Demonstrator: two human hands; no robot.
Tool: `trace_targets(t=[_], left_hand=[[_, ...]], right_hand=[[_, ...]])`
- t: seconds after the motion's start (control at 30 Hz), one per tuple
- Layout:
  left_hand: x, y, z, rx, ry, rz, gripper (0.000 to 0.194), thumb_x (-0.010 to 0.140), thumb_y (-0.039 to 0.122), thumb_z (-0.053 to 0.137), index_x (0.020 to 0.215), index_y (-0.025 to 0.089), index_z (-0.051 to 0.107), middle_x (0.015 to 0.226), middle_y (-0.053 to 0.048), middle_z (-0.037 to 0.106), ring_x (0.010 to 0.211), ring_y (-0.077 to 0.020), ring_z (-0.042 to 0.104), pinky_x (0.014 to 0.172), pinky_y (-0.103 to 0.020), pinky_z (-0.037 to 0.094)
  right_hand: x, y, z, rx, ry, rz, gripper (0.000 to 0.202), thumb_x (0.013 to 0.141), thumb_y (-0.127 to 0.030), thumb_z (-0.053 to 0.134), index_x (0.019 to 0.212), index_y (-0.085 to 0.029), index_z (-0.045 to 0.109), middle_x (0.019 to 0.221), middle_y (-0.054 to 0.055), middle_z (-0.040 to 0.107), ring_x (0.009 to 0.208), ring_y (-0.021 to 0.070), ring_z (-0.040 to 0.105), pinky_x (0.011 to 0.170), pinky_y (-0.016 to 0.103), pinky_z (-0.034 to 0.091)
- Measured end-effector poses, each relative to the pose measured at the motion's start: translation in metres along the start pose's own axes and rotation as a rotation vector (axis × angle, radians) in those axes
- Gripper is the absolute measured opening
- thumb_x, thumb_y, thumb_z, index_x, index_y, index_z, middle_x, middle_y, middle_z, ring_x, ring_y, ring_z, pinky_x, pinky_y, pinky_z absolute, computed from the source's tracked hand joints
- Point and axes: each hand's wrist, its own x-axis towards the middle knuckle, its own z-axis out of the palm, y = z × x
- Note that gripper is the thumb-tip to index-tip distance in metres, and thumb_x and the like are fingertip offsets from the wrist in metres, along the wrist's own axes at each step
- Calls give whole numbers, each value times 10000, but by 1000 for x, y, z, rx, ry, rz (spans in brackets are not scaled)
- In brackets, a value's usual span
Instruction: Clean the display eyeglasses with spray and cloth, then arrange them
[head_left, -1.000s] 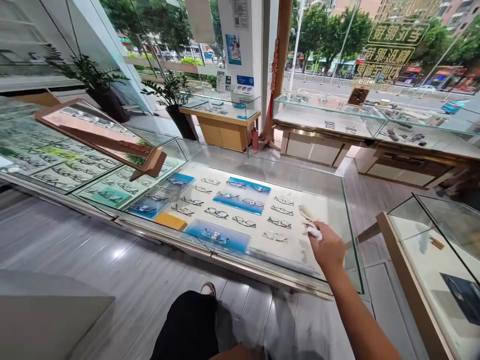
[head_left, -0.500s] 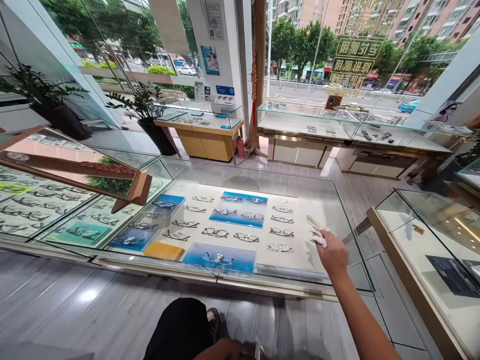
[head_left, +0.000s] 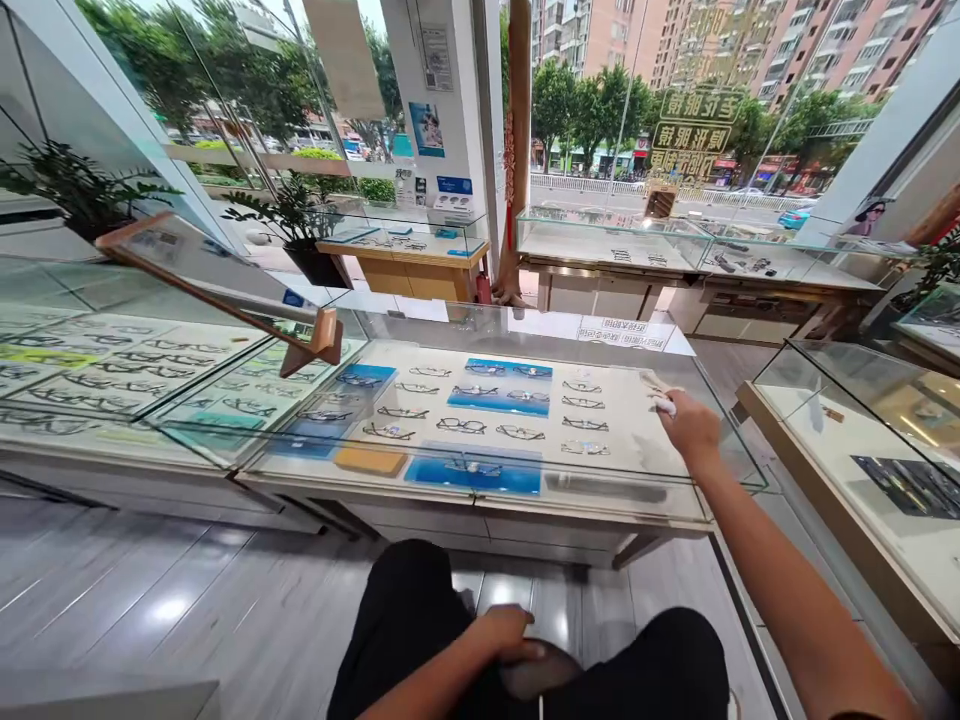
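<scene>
My right hand [head_left: 691, 428] is closed around a pale cloth [head_left: 658, 392] over the right part of the glass display case [head_left: 480, 512]. Below the glass lie rows of eyeglasses [head_left: 461, 426], some on blue panels [head_left: 501, 386], beside a yellow-orange block [head_left: 370, 459]. My left hand [head_left: 511, 634] is low, near my lap in front of the case, with its fingers curled; whether it holds anything is not clear.
A tilted wood-framed mirror [head_left: 225, 290] stands on the glass at the left. Another glass case [head_left: 787, 420] is at the right. Further cases [head_left: 600, 240] and a potted plant [head_left: 300, 225] stand by the windows.
My view has shifted, so the case appears higher and more of my legs shows. My left hand has come further into view. The right hand still holds the cloth over the glass.
</scene>
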Motion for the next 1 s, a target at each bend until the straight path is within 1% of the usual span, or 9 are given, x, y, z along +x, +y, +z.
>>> trace_targets(t=[0.1, 0.27, 0.33, 0.43, 0.53, 0.63, 0.7, 0.83, 1.0], left_hand=[[-47, 30, -30, -89, 177, 35, 653, 839, 722, 594, 1311, 291, 728, 1193, -117, 775, 1167, -380, 712, 1032, -530, 528], [-152, 59, -132, -330, 705, 245, 396, 995, 573, 528, 1018, 239, 740, 983, -47, 759, 910, -227, 679, 816, -331, 513], [-187, 45, -177, -366, 1008, 234, 377, 991, 546, 538, 954, 214, 715, 926, -47, 735, 892, -225, 662, 815, -327, 507], [-222, 2, -239, -421, 1474, 138, 356, 962, 509, 559, 888, 183, 679, 842, -37, 681, 802, -201, 616, 765, -312, 494], [-240, -49, -291, -388, 1757, -33, 313, 978, 436, 575, 974, 137, 666, 830, -21, 621, 755, -166, 551, 755, -300, 478], [-249, -89, -328, -278, 1881, -249, 472, 957, 377, 668, 1279, 46, 569, 1180, -115, 623, 985, -191, 587, 930, -339, 493], [-250, -107, -345, -160, 1864, -392, 622, 954, 367, 684, 1397, -12, 468, 1383, -206, 535, 1190, -248, 545, 1090, -407, 432], [-243, -127, -368, -54, 1618, -609, 901, 965, 472, 670, 1542, -93, 270, 1542, -332, 403, 1436, -407, 398, 1202, -532, 308], [-229, -152, -401, 31, 1443, -790, 1102, 914, 535, 717, 1604, -90, 128, 1622, -372, 324, 1484, -442, 378, 1186, -523, 331]], right_hand=[[-2, -6, -9, -44, -49, 33, 286, 1012, -369, 585, 1160, -169, 726, 1002, 111, 732, 753, 185, 560, 636, 344, 192], [-15, -18, -31, -88, -110, 118, 277, 1033, -339, 573, 1158, -142, 723, 1018, 131, 722, 762, 183, 568, 642, 341, 195], [-20, -21, -38, -88, -123, 137, 296, 1056, -336, 540, 1151, -123, 722, 1002, 130, 713, 756, 169, 566, 654, 341, 203], [-23, -22, -41, -91, -118, 149, 342, 1077, -355, 500, 1141, -106, 725, 957, 124, 705, 733, 154, 559, 659, 345, 215], [-20, -21, -34, -98, -99, 160, 295, 1047, -355, 565, 1103, -124, 739, 946, 125, 724, 710, 165, 565, 635, 338, 203], [-15, -17, -22, -85, -80, 162, 263, 1023, -346, 592, 1101, -152, 752, 938, 124, 741, 712, 187, 588, 621, 337, 197], [-12, -13, -15, -68, -90, 159, 275, 1023, -359, 587, 1134, -171, 754, 920, 114, 743, 709, 195, 594, 620, 336, 204], [-12, -5, -6, -48, -118, 130, 281, 1020, -396, 601, 1161, -205, 752, 933, 93, 750, 689, 188, 576, 615, 325, 205], [-13, -1, -2, -4, -102, 98, 266, 1013, -409, 614, 1141, -214, 742, 920, 71, 746, 682, 174, 565, 610, 313, 198]])
